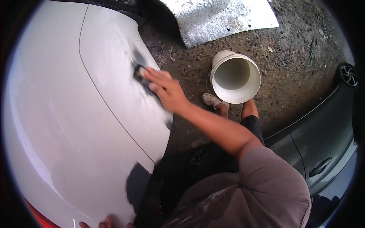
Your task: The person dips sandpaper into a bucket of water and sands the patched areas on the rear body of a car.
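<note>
My right hand (165, 87) is closed on a small dark sanding block (140, 74) with a pale part on top. It is pressed to the white car panel (110, 57) near its right edge. Grey smears and a dark patch lie around the block. At the bottom left, only the fingertips of my left hand (106, 222) show, spread and resting on the white bodywork. A larger dark grey patch (137, 186) marks the lower edge of the body.
A white bucket (236, 78) stands on the stony ground (289, 53), beside my foot in a beige clog (210, 100). A silver foil sheet (228, 19) lies at the top. A dark car (304, 140) is close on the right.
</note>
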Tool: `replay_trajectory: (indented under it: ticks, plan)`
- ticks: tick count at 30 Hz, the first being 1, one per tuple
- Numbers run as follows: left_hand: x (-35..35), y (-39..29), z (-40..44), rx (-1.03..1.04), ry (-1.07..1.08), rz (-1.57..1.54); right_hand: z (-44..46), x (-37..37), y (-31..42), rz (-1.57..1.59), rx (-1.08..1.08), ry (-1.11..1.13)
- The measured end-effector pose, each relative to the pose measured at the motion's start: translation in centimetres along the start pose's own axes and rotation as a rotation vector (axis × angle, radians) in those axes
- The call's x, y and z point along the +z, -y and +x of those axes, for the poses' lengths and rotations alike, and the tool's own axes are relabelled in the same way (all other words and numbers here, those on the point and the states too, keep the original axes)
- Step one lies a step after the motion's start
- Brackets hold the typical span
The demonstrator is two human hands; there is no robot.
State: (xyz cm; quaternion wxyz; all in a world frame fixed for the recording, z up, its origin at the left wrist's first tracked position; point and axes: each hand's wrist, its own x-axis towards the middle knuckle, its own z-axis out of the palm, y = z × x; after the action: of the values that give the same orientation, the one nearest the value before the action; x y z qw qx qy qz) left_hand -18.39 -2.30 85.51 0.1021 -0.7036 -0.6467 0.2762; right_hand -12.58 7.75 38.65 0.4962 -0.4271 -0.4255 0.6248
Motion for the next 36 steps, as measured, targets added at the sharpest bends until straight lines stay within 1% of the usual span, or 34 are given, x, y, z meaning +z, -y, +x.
replay_trajectory:
  ticks: [2,3,5,6,7,8,9,10,12,14,15,16,19,20,21,22,24,25,26,27,28,30,31,32,34,36]
  plan:
    - [0.0,0.4,0.0,0.027,-0.031,0.011,-5.1,-0.3,2.4,0.053,0.033,0.011]
    - [-0.3,0.2,0.0,0.022,0.000,0.015,-4.0,-0.1,2.1,0.055,0.032,0.014]
    - [-0.6,-0.1,0.1,0.020,0.031,0.018,1.2,1.0,0.7,0.008,-0.063,-0.057]
    - [-0.5,-0.4,0.1,-0.011,0.027,0.016,5.5,1.8,-0.6,0.004,-0.052,-0.080]
    - [-0.6,-0.6,0.1,-0.041,0.027,0.013,9.9,2.7,-2.1,0.000,-0.038,-0.103]
    - [-0.5,-0.8,0.0,-0.037,0.024,0.017,13.6,3.4,-3.4,-0.001,0.030,-0.127]
    - [-0.6,-0.8,0.0,-0.043,0.042,0.021,15.4,3.5,-3.5,0.000,0.103,-0.156]
    - [-0.8,-0.5,0.0,-0.045,0.063,0.021,14.2,3.3,-3.5,0.000,0.110,-0.169]
    - [-0.3,-0.2,0.1,-0.021,0.013,-0.015,10.6,1.9,-2.3,-0.050,0.102,-0.072]
    - [-0.3,0.0,0.1,0.004,-0.024,-0.044,2.4,1.0,0.2,-0.028,0.054,-0.075]
    - [-0.7,-0.1,0.0,-0.010,0.019,-0.035,-1.9,0.6,2.2,-0.012,0.059,-0.061]
    - [-1.0,-0.2,0.1,-0.022,0.063,-0.025,-4.2,0.4,3.2,0.004,0.064,-0.048]
    - [-1.5,-0.7,0.2,-0.049,0.115,0.005,-1.0,1.1,1.7,0.035,0.005,-0.058]
    - [-1.6,-0.8,0.2,-0.054,0.114,0.009,3.3,1.8,0.4,0.019,0.063,-0.099]
    - [-1.8,-0.9,0.2,-0.067,0.133,0.013,8.0,2.6,-1.3,-0.035,0.055,-0.155]
    - [-1.8,-1.0,0.2,-0.075,0.152,0.017,12.6,3.3,-3.3,-0.025,0.092,-0.179]
    - [-1.0,-0.7,-0.1,-0.048,0.100,0.009,17.5,4.1,-4.1,0.019,0.302,-0.188]
    - [-1.0,-0.6,-0.1,-0.026,0.060,-0.008,16.5,4.0,-4.3,0.022,0.302,-0.193]
    - [-1.1,-0.6,-0.3,-0.026,0.060,-0.013,14.2,3.5,-4.4,0.016,0.233,-0.152]
    - [-0.7,-1.0,0.1,-0.069,0.032,-0.028,12.2,2.6,-3.7,0.003,0.150,-0.109]
    - [-0.5,-1.3,0.3,-0.108,0.011,-0.044,8.5,1.6,-2.3,0.000,0.112,-0.087]
    - [-1.2,-1.2,0.2,-0.102,0.065,-0.031,-0.9,-0.1,1.2,0.007,0.078,-0.024]
    - [-1.6,-1.0,0.3,-0.095,0.108,-0.012,-3.4,-0.5,2.0,0.012,0.063,0.014]
    - [-1.7,-1.1,0.4,-0.096,0.105,-0.012,-3.0,-0.4,1.7,0.012,0.060,0.014]
    - [-2.0,-1.3,0.4,-0.105,0.190,0.045,-1.9,0.2,1.0,0.000,0.003,-0.019]
    - [-1.8,-1.4,0.3,-0.108,0.169,0.047,6.8,2.0,-1.3,-0.012,0.096,-0.114]
